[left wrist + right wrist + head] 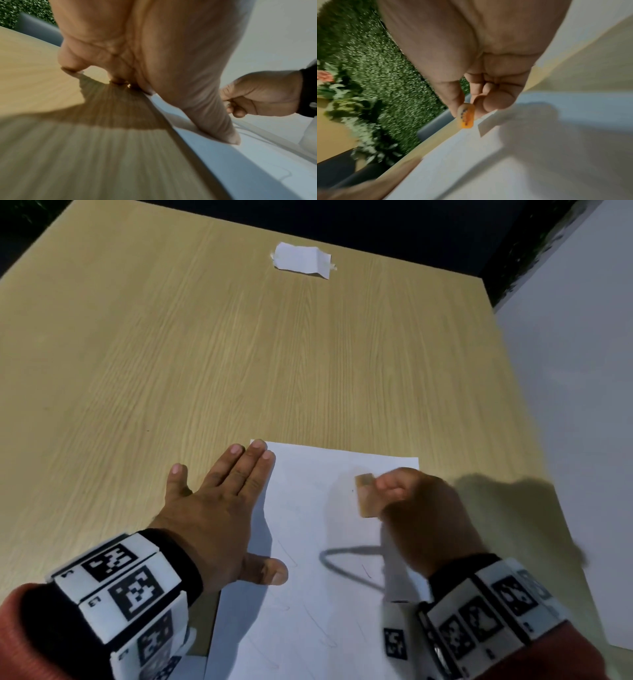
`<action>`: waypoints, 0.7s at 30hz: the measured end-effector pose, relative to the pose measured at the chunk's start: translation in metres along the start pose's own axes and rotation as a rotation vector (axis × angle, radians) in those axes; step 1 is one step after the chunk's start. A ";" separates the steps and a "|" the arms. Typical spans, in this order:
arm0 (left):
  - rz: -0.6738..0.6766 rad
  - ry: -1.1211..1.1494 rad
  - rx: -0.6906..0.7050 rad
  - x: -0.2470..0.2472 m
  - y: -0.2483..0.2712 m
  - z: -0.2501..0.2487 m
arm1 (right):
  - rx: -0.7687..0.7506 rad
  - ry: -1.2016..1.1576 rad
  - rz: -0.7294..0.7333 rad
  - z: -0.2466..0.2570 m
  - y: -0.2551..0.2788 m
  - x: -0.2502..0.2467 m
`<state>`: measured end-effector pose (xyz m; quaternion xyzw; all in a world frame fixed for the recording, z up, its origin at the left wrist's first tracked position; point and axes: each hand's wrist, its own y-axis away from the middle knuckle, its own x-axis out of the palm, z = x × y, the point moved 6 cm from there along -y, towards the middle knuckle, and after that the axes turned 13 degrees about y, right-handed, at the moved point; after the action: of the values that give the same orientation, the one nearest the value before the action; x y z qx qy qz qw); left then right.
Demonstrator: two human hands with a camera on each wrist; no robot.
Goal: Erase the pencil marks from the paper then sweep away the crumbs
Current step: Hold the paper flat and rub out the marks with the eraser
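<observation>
The sheet of paper is laid on the wooden table and pinned at its left edge by the left hand, fingers flat and spread, while an orange eraser is pinched between thumb and fingers of the right hand, seemingly just above the sheet's far part. Faint pencil marks can be made out lower down, so erasing looks unfinished tbh. Short light strokes directed away from the pinned side are probably best, so the sheet isn't creased

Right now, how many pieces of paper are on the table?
2. A big sheet lies at the near edge under both hands, and a small scrap sits near the far edge. Others may lie outside the view.
</observation>
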<state>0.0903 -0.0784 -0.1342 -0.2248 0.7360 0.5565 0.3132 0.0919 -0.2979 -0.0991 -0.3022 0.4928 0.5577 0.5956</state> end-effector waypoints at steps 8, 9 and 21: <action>0.007 -0.031 -0.011 -0.003 0.002 -0.002 | 0.080 0.100 0.036 -0.036 0.015 -0.009; 0.010 -0.029 -0.012 -0.003 0.002 -0.002 | 0.097 0.087 0.020 -0.040 0.016 -0.013; 0.041 0.008 -0.002 -0.003 0.003 -0.004 | 0.055 0.136 0.021 -0.026 0.023 -0.001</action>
<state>0.0895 -0.0814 -0.1290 -0.2123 0.7411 0.5626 0.2987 0.0634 -0.3176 -0.1027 -0.3178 0.5502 0.5285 0.5630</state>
